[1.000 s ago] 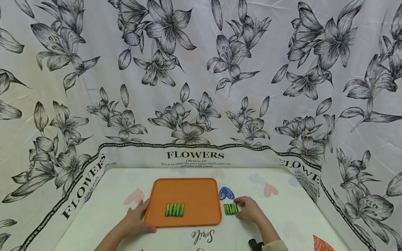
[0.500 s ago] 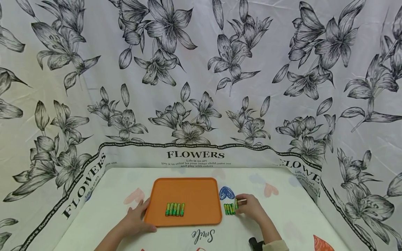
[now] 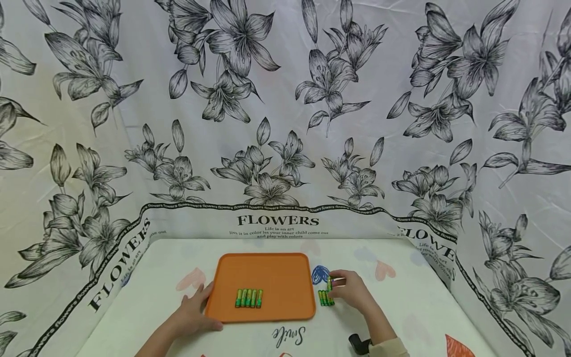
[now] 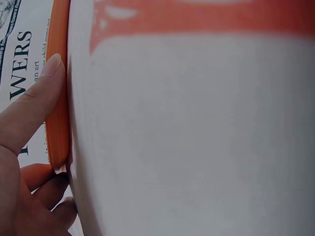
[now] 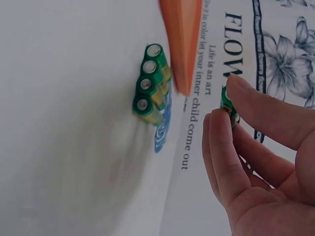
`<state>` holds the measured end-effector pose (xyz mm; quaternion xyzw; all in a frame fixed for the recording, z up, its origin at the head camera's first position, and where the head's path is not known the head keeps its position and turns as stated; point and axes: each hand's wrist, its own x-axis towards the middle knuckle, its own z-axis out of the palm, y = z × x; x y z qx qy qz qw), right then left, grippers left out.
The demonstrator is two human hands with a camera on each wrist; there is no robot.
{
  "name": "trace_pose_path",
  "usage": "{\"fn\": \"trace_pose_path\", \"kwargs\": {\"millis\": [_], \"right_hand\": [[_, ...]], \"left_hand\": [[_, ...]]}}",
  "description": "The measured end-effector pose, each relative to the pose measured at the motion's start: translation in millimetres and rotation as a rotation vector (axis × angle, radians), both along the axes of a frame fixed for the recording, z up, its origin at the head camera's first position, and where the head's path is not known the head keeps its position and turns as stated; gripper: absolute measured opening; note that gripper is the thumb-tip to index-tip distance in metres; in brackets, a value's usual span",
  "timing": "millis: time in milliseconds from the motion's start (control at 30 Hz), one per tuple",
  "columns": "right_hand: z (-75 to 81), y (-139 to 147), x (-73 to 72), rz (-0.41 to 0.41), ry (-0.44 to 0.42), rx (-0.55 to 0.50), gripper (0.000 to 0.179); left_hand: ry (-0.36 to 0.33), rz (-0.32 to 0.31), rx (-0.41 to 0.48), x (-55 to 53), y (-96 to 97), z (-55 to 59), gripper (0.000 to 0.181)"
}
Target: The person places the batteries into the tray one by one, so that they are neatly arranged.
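Within R grip [image 3: 351, 288], batt [image 5: 226, 102] sits at fingertips [image 5: 239, 84].

Head cam: up high at the person's end of the table [image 3: 410, 297], facing fwd & angled down; widest view, w/ left hand [image 3: 194, 310], right hand [image 3: 350, 290] & tray [image 3: 263, 270] small & low in frame, flowered cloth [image 3: 278, 168] filling the upper part. L wrist cam: v. close, low over the tabletop, looking fwd, approx. quarter turn off level, so tray shows edge-on & cloth lettering runs up the L side. R wrist cam: also close & low, facing fwd, rolled the opp. way, lettering running down. Shared: head + L wrist = left hand, tray's near edge; head + R wrist = right hand, batteries [image 5: 151, 81]; tray & lettering in all 3.
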<state>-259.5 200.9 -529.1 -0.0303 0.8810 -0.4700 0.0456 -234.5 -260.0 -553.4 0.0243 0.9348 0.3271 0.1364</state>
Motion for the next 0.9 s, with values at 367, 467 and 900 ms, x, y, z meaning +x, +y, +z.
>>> {"fn": "trace_pose_path", "kwargs": {"millis": [367,467,900], "right_hand": [[5.2,-26.2,-4.2,0.059,0.025,-0.013,0.055],[6.8,-35.2,-4.0,0.088,0.027,-0.022,0.054],[14.9,-67.2,-7.6,0.109,0.024,-0.027,0.054]], "left_hand": [[-0.009,0.012,0.009,1.0,-1.2,-1.2,0.132],[-0.010,0.012,0.010,1.4,-1.6,-2.5,0.133],[-0.014,0.006,0.008,0.1,0.4,0.1,0.132]]}}
